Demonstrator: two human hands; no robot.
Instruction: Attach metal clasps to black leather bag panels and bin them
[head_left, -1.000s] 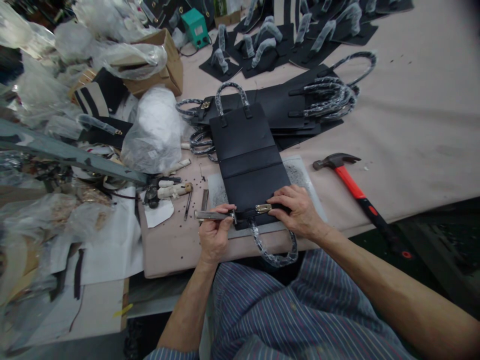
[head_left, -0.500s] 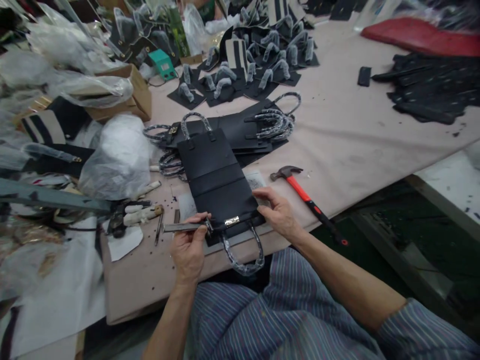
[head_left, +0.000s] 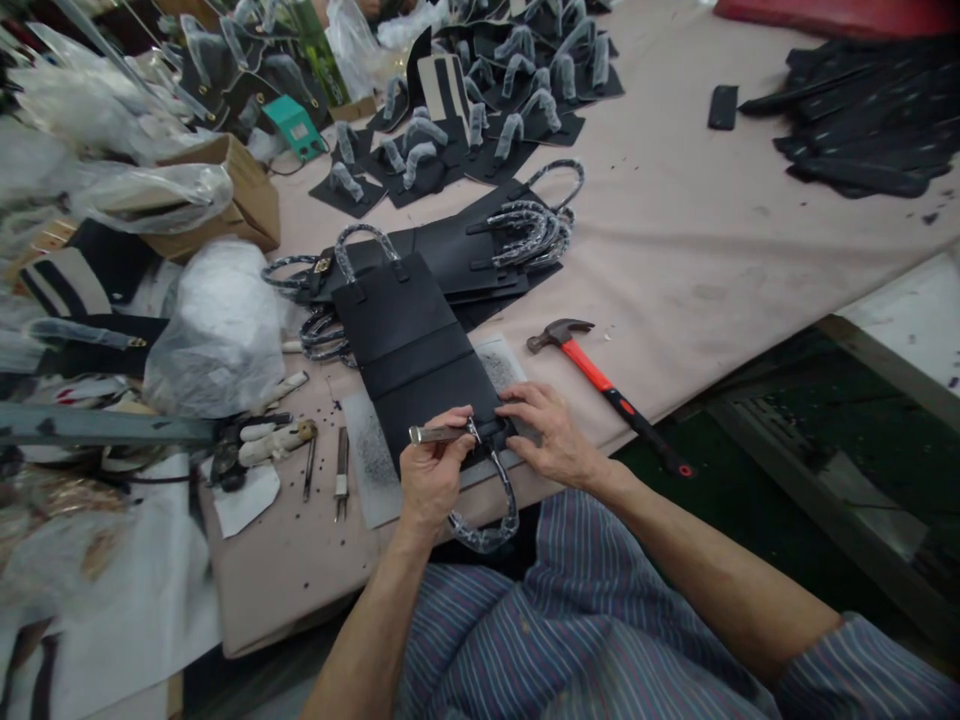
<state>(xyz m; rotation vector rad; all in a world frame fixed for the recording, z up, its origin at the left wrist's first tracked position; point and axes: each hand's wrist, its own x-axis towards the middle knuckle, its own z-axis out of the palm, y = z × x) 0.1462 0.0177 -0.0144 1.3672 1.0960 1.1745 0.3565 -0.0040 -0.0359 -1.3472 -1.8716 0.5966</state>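
Note:
My left hand [head_left: 431,475] pinches a metal punch [head_left: 439,434], its head against the lower edge of a black bag panel [head_left: 414,335]. The metal plate there is hidden behind the hand and tool. My right hand [head_left: 551,435] rests with spread fingers on the panel's lower right corner. Plastic-wrapped handles stick out at both ends; the near handle [head_left: 491,540] hangs over the table edge. Under the panel lies a speckled grey board [head_left: 373,450]. A claw hammer [head_left: 600,380] with a red and black grip lies right of my right hand.
Behind the panel is a stack of black bag pieces [head_left: 450,250] with wrapped handles. A two-pronged tool [head_left: 342,475] lies to the left, near a bundled plastic bag [head_left: 217,330]. Farther off are a cardboard box [head_left: 244,200], a green device [head_left: 296,127] and black strips [head_left: 862,120].
My left hand has moved right with the punch, from the panel's left corner to where the metal plate showed. My right hand's fingers have spread on the corner. The view has shifted slightly.

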